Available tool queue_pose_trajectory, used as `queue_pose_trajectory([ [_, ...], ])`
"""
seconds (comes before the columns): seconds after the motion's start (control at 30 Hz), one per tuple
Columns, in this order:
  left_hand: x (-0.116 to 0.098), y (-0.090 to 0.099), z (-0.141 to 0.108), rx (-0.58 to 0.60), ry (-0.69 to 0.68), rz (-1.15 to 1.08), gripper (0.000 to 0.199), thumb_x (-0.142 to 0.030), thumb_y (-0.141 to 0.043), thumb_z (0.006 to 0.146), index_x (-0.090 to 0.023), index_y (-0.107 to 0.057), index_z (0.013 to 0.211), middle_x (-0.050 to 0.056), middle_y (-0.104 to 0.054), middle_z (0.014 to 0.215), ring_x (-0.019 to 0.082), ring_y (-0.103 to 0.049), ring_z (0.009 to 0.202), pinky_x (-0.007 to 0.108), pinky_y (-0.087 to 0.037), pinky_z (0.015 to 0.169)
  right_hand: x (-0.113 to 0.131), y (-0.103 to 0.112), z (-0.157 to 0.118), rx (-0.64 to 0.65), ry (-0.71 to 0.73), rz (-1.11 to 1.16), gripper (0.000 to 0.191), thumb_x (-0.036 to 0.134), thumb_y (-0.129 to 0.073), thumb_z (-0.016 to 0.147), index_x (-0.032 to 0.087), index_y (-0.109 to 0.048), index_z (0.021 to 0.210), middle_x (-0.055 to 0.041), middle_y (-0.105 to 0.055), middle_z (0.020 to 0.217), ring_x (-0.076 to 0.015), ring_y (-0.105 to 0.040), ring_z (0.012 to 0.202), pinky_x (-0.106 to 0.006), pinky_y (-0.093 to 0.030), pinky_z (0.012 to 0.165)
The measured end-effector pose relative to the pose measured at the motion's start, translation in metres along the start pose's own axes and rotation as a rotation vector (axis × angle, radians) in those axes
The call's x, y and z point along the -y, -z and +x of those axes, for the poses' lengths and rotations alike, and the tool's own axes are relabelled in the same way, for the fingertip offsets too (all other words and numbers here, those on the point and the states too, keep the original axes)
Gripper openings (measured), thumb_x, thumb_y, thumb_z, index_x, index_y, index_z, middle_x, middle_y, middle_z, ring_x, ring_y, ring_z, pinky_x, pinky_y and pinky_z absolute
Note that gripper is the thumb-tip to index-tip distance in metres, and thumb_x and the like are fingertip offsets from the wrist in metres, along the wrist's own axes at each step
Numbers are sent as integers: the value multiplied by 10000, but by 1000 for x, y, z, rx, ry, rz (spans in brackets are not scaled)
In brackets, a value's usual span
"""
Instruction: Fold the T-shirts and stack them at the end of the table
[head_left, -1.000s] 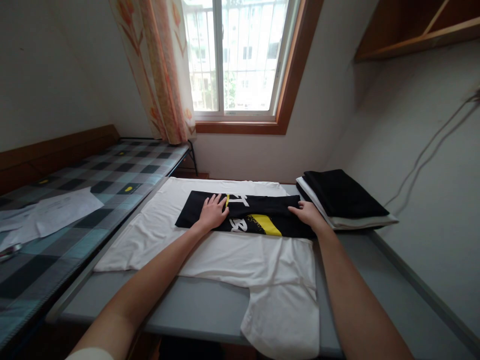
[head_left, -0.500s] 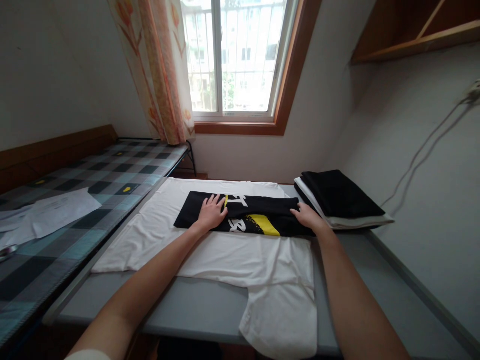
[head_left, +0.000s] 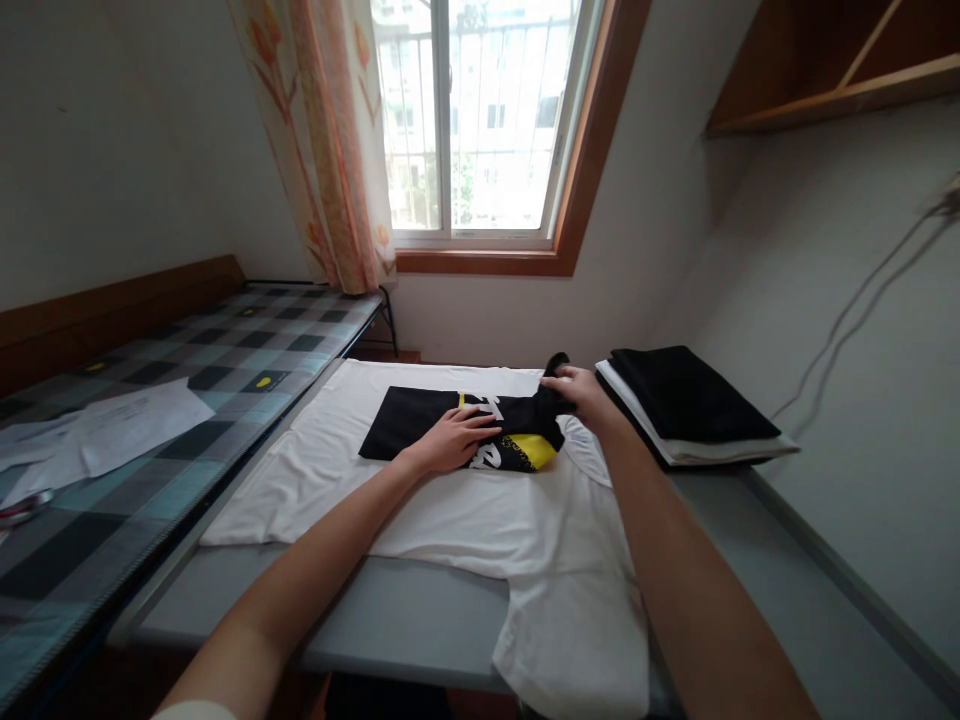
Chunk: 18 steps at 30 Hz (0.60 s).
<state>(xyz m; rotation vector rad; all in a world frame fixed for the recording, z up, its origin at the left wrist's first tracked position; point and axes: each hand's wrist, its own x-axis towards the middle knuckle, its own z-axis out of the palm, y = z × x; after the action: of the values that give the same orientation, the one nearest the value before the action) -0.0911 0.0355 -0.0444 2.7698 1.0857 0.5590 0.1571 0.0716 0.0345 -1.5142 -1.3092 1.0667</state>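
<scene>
A black T-shirt (head_left: 409, 415) with white lettering and a yellow patch lies folded into a long strip. Beneath it a white T-shirt (head_left: 450, 520) is spread flat, one sleeve hanging over the table's near edge. My left hand (head_left: 454, 438) rests flat on the middle of the black strip, fingers spread. Closed on the strip's right end, my right hand (head_left: 581, 392) holds it lifted and bent back to the left. The white shirt's collar shows under that raised end.
Folded black and white clothes (head_left: 690, 405) are stacked at the table's right. The grey table (head_left: 405, 610) meets the wall there. On the left, a bed with a checked mattress (head_left: 300, 335) holds papers (head_left: 127, 430). A shelf (head_left: 847, 95) hangs at upper right.
My right hand has lifted the black shirt's right end and brought it up and leftward. My left hand has slid right along the strip. The view has shifted slightly.
</scene>
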Motion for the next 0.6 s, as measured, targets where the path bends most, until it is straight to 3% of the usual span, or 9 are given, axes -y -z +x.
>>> queue_pose_trajectory([
  [0.07,6,-3,4,-117,103,-140,392,-206,-427,917,-267,-636,1244,31,-598,1342,196,-493,1280,371,-359,1098,6,-36,-3,57,28,-87,313,224,-683,778,127,-615,1068,-30,-688,703,-143,-637,536,-235,-528,489],
  [0.17,17,-6,9,-362,365,-328,373,-266,-360,953,-182,-699,1085,78,-712,1098,192,-648,1023,325,-488,938,-2,-85,-9,194,102,-332,302,302,-707,768,131,-651,1010,-30,-671,614,-146,-610,457,-230,-501,454],
  [0.27,23,-5,10,-464,532,-398,358,-298,-369,952,-169,-703,963,72,-733,962,191,-673,903,307,-514,849,-14,-110,-14,254,167,-510,288,382,-727,755,140,-687,906,-46,-659,560,-156,-610,451,-224,-483,454],
  [0.43,15,3,7,-355,483,-268,280,-359,-441,932,-192,-662,896,28,-701,859,172,-640,821,292,-491,780,-13,-99,-7,379,139,-480,304,416,-604,853,126,-690,881,-72,-693,649,-169,-640,495,-246,-498,483],
  [0.53,6,18,6,-246,310,-150,233,-403,-531,892,-193,-632,879,22,-645,849,156,-599,759,284,-472,750,-9,-83,5,191,284,-560,237,264,-511,900,151,-690,1005,-74,-732,851,-159,-684,698,-248,-517,678],
  [0.6,-3,31,8,-241,211,-102,232,-415,-600,847,-193,-615,910,35,-620,917,160,-586,793,287,-467,766,-11,-77,13,77,402,-687,270,211,-477,905,168,-694,1059,-89,-718,1027,-175,-668,912,-267,-483,836],
])
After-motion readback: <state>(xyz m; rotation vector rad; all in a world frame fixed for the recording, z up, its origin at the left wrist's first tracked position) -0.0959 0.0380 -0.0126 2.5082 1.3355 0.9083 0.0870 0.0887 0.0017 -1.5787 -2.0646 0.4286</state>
